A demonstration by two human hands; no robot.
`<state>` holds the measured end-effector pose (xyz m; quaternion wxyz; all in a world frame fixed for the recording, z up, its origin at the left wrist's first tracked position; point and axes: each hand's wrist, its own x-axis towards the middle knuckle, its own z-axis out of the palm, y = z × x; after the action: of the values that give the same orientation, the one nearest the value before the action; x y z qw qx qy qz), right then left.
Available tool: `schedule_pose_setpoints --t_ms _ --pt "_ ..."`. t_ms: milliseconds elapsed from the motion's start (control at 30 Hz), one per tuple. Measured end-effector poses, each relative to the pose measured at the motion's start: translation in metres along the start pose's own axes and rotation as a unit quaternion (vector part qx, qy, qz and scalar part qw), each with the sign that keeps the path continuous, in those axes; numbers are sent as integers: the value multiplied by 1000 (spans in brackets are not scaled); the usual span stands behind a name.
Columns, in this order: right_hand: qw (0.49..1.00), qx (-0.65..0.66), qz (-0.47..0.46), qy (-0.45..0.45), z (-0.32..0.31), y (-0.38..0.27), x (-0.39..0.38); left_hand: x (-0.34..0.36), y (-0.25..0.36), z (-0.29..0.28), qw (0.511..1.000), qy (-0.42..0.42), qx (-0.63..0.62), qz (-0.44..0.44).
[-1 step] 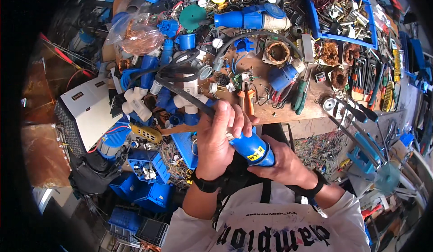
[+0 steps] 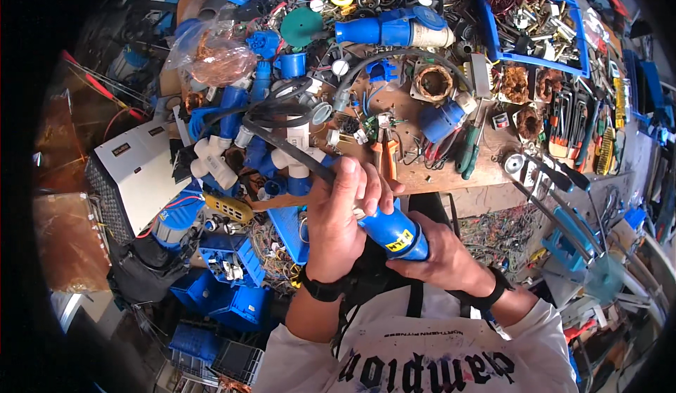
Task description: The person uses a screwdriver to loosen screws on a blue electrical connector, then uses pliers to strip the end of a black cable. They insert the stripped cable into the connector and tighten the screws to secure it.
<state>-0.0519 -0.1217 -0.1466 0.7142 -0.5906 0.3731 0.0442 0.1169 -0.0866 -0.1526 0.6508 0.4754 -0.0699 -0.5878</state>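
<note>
My left hand (image 2: 338, 220) is closed round the top end of a blue industrial plug (image 2: 391, 227), where a thick black cable (image 2: 292, 147) runs into it. The plug's lower body, bearing a yellow label, is gripped by my right hand (image 2: 443, 256), with its thumb along the lower end. Just above my fingers, orange-handled pliers (image 2: 389, 155) lie on the wooden bench (image 2: 465, 176), partly hidden by my left hand. The cable loops back among blue and white connectors (image 2: 215, 157) at the left of the bench.
Behind are another blue connector (image 2: 377, 33), a blue tray of metal parts (image 2: 583, 45), copper windings (image 2: 433, 80), green-handled tools (image 2: 468, 150) and a bagged copper bundle (image 2: 211, 62). Below left are blue bins (image 2: 239, 308) and a white-topped case (image 2: 134, 157). Metal bars (image 2: 577, 231) stand at right.
</note>
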Motion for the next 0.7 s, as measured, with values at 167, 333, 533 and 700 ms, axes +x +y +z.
schedule_pose_setpoints --t_ms 167,333,533,700 --pt "998 65 11 -15 3 22 -7 -4 -4 -1 998 -36 -6 -55" --pt "985 158 44 -52 9 41 3 -7 -11 -11 995 -11 -67 -67" --pt "981 157 73 -89 11 46 11 -7 -3 -40 981 -46 -188 -28" --pt "985 129 76 -81 13 48 11 -9 9 -47 981 4 -192 -35"
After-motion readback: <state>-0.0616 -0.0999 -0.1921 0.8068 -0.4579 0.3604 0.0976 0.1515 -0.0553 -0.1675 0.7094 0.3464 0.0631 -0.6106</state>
